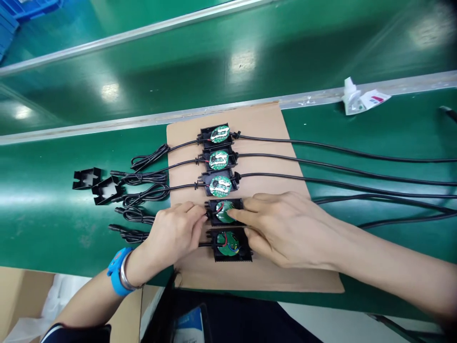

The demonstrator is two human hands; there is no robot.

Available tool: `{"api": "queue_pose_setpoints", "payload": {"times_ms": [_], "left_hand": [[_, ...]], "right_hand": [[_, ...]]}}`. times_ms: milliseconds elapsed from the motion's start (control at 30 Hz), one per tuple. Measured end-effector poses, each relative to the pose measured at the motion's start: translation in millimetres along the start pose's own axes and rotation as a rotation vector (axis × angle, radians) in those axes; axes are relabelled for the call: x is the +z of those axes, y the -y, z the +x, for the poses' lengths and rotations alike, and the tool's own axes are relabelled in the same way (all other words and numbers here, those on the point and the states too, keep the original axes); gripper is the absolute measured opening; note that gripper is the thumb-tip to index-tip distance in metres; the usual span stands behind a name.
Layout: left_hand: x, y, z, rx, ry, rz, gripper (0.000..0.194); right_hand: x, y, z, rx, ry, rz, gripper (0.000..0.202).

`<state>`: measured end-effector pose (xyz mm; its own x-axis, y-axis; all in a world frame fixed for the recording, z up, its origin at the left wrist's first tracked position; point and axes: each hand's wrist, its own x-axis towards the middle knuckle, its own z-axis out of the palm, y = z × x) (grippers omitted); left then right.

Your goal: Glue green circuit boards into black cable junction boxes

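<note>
Several black housings with round green circuit boards lie in a column on a brown cardboard sheet [257, 119]. At the second housing from the bottom [214, 220], my left hand [180, 226] pinches the black cable where it enters on the left. My right hand [282, 226] is at the right side of that housing, its index fingertip on the green board [223, 212], other fingers curled by the right edge. Below sits the bottom housing [233, 257], its board showing red and blue wires. Three upper boards [219, 134], [219, 159], [220, 186] carry white material on top.
Two black covers [86, 178], [107, 190] lie left on the green table [43, 228]. Coiled cables [143, 178] sit beside the cardboard; long cables [342, 147] run right. Crumpled white packaging [360, 99] rests by the metal rail [310, 99]. A blue crate [30, 9] stands top left.
</note>
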<state>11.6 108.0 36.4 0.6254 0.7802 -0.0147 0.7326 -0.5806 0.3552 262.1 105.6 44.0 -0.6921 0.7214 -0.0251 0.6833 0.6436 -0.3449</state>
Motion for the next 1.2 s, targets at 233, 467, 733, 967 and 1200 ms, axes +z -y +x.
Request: {"api": "queue_pose_setpoints", "payload": {"times_ms": [233,467,733,967,1200], "left_hand": [[-4.4,6,3,-0.086,0.015,-0.216,0.01],[-6.8,-2,6,-0.068,0.036,-0.249,0.017],[-5.2,-10,11,-0.069,0.067,-0.004,0.025],[-2.2,-10,13,-0.105,0.1,0.016,0.024],[6.2,-26,19,-0.056,0.074,0.413,0.01]], "right_hand": [[13,-1,0,0.013,0.02,-0.067,0.031],[17,1,-3,0.022,0.002,-0.047,0.035],[22,-4,-2,-0.002,-0.044,-0.014,0.034],[21,-3,-2,0.023,-0.049,-0.006,0.031],[21,-1,-2,0.021,-0.049,0.016,0.031]]}}
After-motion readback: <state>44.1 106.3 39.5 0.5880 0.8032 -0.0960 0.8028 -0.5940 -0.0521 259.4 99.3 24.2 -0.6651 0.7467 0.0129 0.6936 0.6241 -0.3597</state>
